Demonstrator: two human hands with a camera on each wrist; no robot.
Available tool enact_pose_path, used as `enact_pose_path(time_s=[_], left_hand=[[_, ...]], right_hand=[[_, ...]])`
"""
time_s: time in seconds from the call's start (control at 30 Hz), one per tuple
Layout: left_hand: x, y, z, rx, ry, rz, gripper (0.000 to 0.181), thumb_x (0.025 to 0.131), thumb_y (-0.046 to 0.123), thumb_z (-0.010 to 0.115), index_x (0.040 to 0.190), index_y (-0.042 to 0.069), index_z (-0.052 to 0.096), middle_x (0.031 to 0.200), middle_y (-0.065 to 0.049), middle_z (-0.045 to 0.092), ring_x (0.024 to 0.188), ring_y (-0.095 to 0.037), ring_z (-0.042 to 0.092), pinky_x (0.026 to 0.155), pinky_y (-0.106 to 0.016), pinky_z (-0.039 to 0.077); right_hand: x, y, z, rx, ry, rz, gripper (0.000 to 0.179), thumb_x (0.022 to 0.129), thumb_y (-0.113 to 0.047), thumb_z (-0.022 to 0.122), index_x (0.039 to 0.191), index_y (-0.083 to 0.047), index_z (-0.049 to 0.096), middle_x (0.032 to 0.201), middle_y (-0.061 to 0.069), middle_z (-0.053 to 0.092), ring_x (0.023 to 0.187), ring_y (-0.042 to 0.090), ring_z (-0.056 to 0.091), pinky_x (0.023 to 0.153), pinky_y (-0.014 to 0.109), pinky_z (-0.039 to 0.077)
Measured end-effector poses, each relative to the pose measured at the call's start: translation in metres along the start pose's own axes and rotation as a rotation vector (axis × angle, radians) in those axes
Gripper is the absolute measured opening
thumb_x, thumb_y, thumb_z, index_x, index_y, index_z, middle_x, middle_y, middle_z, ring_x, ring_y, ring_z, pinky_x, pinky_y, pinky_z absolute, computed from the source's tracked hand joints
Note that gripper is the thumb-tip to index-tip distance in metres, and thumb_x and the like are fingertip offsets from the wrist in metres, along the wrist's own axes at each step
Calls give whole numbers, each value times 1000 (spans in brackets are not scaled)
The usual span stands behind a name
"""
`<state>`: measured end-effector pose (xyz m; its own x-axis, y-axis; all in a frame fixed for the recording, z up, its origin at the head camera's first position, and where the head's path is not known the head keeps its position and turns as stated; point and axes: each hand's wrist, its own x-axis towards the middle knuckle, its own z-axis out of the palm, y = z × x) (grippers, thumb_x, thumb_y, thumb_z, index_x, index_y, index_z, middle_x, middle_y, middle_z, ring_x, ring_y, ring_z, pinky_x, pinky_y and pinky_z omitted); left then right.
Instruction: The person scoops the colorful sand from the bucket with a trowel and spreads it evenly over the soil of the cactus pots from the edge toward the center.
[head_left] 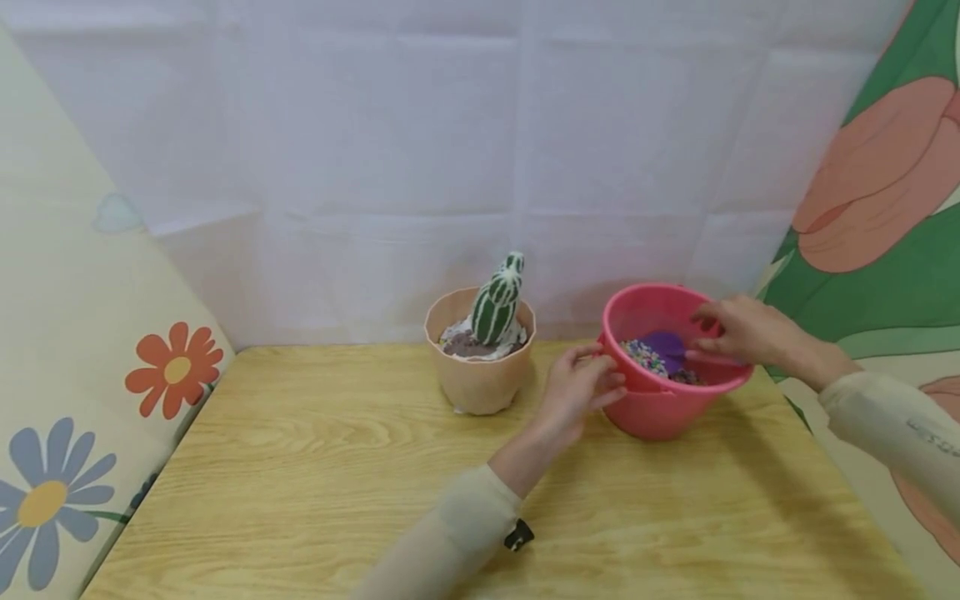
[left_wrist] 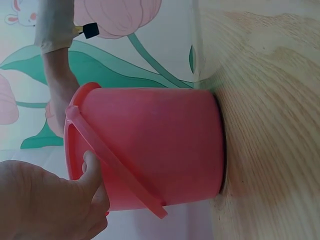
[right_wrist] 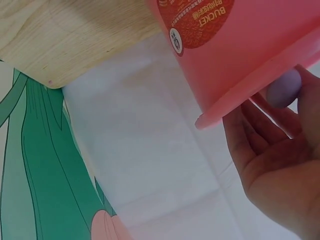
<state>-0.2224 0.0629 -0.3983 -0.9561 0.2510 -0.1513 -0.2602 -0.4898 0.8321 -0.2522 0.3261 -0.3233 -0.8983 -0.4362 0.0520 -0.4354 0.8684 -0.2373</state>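
A pink bucket (head_left: 648, 412) stands at the right of the table, with small multicoloured beads (head_left: 645, 357) and a purple scoop (head_left: 666, 348) inside. My left hand (head_left: 573, 387) holds the bucket's near left side just below the rim; in the left wrist view its thumb lies against the outer wall by the hanging bucket handle (left_wrist: 115, 162). Over the right rim, my right hand (head_left: 738, 329) reaches into the bucket. Between its thumb and fingers shows a rounded lavender end (right_wrist: 284, 89), apparently the scoop's handle. The rim hides part of that grip.
Left of the bucket is a peach pot (head_left: 483, 387) with a green-and-white knitted cactus (head_left: 495, 312) leaning in it. A white sheet (head_left: 390, 167) hangs behind the wooden table (head_left: 315, 467). Flower-patterned panels (head_left: 885, 183) flank both sides. A small black object (head_left: 519, 535) shows by the left sleeve.
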Motion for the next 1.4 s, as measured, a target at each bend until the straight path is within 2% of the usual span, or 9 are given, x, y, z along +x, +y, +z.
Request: enact_pose_path(time_s=[0.27, 0.5, 0.67, 0.83, 0.93, 1.07, 1.3, 1.4], left_hand=[[3, -2, 9, -42, 37, -25, 38, 90, 2, 68, 126, 0, 55, 97, -17, 68, 79, -23, 68, 77, -39, 62], [6, -4, 15, -79, 50, -16, 40, 91, 1, 70, 127, -1, 54, 102, -22, 69, 78, -23, 69, 78, -39, 62], [9, -6, 18, -127, 72, -4, 42, 89, -3, 71, 128, -2, 54, 108, -25, 66, 86, -29, 71, 78, -40, 62], [11, -11, 19, -202, 66, -6, 45, 88, -5, 72, 128, -3, 52, 113, -27, 63, 95, -34, 70, 80, -42, 62], [11, -14, 20, -226, 72, -7, 46, 86, -6, 73, 128, -1, 53, 113, -25, 63, 95, -33, 69, 80, -43, 62], [10, -16, 20, -245, 75, 0, 47, 85, -9, 73, 127, 0, 54, 111, -24, 63, 94, -32, 68, 80, -44, 62], [9, -19, 20, -263, 70, 4, 43, 87, -10, 71, 125, 1, 55, 112, -23, 62, 95, -31, 68, 81, -44, 62], [9, -19, 20, -268, 72, 10, 42, 87, -9, 72, 124, 1, 56, 111, -22, 62, 95, -30, 68, 81, -44, 62]], right_hand=[[0, -4, 1, 18, -47, 43, 44, 89, -19, 81, 120, 9, 67, 91, 12, 71, 62, 9, 64, 50, 25, 55], [3, -7, 4, 21, -102, 77, 44, 91, -20, 78, 121, 11, 66, 97, 18, 71, 63, 10, 65, 51, 26, 56], [5, -8, 8, 20, -123, 90, 39, 92, -21, 76, 116, 10, 69, 81, 7, 68, 55, 12, 62, 46, 27, 54], [4, -8, 12, 40, -129, 107, 19, 93, -18, 73, 98, 0, 73, 68, -1, 62, 51, 11, 58, 45, 29, 52], [3, -8, 15, 36, -128, 100, 10, 93, -15, 71, 87, -7, 71, 66, -3, 59, 51, 11, 56, 45, 29, 49], [4, -8, 19, 12, -124, 86, 16, 92, -10, 69, 77, -12, 64, 63, -4, 54, 51, 11, 51, 46, 29, 44], [4, -6, 23, 15, -94, 31, 9, 88, 1, 68, 81, -5, 68, 67, -3, 57, 52, 9, 52, 47, 27, 44], [5, -5, 24, 22, -80, 1, 14, 86, 3, 68, 76, -7, 67, 63, -4, 56, 51, 8, 50, 47, 27, 42]])
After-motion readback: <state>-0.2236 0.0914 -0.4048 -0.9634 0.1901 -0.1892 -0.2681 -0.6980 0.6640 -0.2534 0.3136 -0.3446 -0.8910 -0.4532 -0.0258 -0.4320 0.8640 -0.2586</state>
